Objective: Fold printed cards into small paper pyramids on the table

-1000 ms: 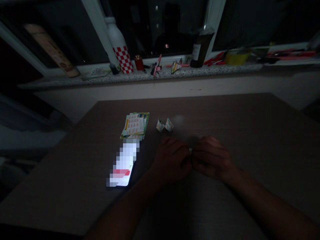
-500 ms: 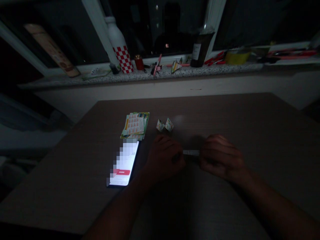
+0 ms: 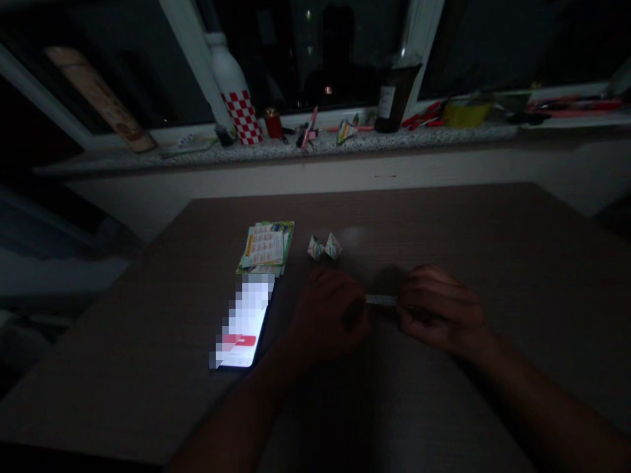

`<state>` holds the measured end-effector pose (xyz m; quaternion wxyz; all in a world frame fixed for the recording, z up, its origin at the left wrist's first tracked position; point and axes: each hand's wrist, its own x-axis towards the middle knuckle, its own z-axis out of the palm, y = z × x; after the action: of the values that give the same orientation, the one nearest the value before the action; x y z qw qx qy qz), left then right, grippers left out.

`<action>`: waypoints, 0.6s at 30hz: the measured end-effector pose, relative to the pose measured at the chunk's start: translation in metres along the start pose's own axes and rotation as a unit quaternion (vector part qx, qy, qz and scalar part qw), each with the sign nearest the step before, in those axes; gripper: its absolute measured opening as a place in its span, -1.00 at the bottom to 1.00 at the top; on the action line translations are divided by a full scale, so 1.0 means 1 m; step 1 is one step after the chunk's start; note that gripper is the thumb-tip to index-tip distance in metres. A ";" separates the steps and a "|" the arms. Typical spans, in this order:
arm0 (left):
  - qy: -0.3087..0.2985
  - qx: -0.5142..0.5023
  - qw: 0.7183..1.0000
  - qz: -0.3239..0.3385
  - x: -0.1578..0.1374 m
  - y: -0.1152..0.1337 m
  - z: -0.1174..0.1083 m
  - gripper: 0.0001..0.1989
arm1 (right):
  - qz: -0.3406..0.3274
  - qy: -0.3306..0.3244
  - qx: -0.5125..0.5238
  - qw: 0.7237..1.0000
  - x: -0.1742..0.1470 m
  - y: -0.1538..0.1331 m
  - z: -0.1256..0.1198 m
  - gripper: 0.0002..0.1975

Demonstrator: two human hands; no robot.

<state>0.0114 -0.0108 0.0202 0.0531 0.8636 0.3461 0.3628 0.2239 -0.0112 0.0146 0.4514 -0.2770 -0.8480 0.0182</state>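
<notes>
Between my two hands stretches a narrow pale strip that looks like folded paper (image 3: pixel 380 299), just above or on the table; the dim light hides which. My left hand (image 3: pixel 332 312) is closed with its fingers curled on the strip's left end. At the other end, my right hand (image 3: pixel 438 307) pinches it, thumb below the fingers. Just beyond my left hand sit two small folded paper pieces (image 3: pixel 332 247), pointed and printed, side by side. Left of them lies a stack of printed paper sheets (image 3: pixel 265 248). Nearer to me a lit phone (image 3: pixel 244 322) lies face up.
The brown table (image 3: pixel 444 230) reaches to the wall under a window. On the granite sill (image 3: pixel 197 157) stand a white and red checkered bottle (image 3: pixel 241 108), a small red jar (image 3: pixel 273 123), a dark bottle (image 3: pixel 391 102) and a tall tube (image 3: pixel 101 102). A yellow roll (image 3: pixel 466 113) lies farther right.
Both hands have shifted very slightly to the right with the paper strip between them. The paper pieces, sheets and phone lie as before.
</notes>
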 end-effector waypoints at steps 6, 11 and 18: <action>-0.021 0.008 1.000 0.020 0.002 -0.002 0.004 -0.99 | -0.015 -0.001 0.018 1.000 -0.004 0.000 0.005 -0.79; -0.018 0.017 1.000 0.009 0.000 -0.008 -0.001 -0.99 | -0.003 -0.001 0.018 1.000 -0.003 -0.001 -0.001 -0.80; 0.014 0.009 1.000 -0.001 -0.002 -0.018 -0.014 -0.95 | 0.011 0.019 0.036 0.999 -0.002 0.001 -0.012 -0.80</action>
<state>-0.0095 -0.0007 0.0232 0.0406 0.8584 0.3515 0.3714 0.2340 -0.0141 0.0203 0.4770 -0.2706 -0.8348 0.0487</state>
